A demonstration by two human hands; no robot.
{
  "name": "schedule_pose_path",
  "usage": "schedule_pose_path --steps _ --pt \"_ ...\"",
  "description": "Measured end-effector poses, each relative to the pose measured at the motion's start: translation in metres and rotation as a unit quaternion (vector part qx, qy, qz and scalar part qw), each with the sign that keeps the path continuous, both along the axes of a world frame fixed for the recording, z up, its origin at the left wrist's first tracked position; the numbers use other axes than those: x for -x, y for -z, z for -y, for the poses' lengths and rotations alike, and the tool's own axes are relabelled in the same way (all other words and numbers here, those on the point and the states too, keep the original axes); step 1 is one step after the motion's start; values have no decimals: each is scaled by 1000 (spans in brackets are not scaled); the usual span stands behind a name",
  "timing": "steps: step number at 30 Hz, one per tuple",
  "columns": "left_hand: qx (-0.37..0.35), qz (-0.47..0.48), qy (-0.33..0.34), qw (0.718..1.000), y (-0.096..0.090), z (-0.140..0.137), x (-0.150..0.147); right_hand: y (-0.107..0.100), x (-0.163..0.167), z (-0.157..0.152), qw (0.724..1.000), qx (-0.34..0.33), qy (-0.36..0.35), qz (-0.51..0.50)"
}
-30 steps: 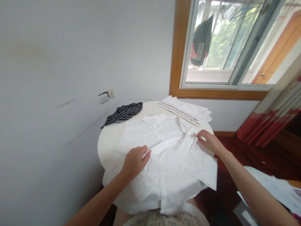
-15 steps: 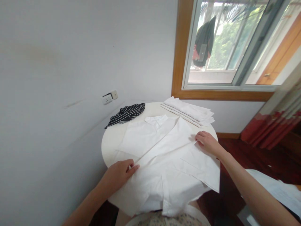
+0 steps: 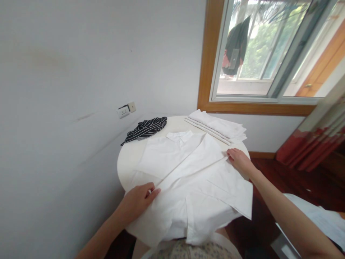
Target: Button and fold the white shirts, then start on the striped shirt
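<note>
A white collared shirt (image 3: 185, 169) lies spread on the round table, its collar toward the wall and its lower edge hanging over the near side. Long creases run slantwise across it between my hands. My left hand (image 3: 141, 199) pinches the shirt's left edge between thumb and fingers. At the right side, the closed fingers of my right hand (image 3: 238, 160) grip the shirt near the table's edge, pulling a fold taut. Cloth hides some of the fingertips.
On the white round table (image 3: 125, 162), a black striped garment (image 3: 145, 128) lies at the back left and a stack of folded white clothes (image 3: 215, 126) at the back right. Behind are a wall socket (image 3: 123, 112) and a window. White cloth (image 3: 318, 219) shows at lower right.
My right hand has shifted slightly to the right with the shirt's fold, which looks a little tauter. My left hand stays at nearly the same spot on the shirt.
</note>
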State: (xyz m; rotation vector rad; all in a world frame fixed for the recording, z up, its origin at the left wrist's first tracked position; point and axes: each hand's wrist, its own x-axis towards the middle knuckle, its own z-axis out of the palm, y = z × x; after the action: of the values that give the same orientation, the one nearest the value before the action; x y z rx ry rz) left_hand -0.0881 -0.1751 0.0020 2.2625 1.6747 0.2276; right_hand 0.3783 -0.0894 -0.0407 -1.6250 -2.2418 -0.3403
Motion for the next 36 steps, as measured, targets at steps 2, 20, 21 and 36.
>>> schedule_pose_path --steps 2,20,21,36 --pt "4 -1 -1 1000 3 0 -1 1 1 0 1000 -11 -2 -16" --pt "45 -7 19 999 12 -1 -9 -9 13 -7 990 56 119 49" --pt "46 -8 20 999 13 -2 -9 -9 14 -7 988 57 127 64" --pt "51 -5 3 999 4 -1 0 -19 29 -12 973 61 176 140"
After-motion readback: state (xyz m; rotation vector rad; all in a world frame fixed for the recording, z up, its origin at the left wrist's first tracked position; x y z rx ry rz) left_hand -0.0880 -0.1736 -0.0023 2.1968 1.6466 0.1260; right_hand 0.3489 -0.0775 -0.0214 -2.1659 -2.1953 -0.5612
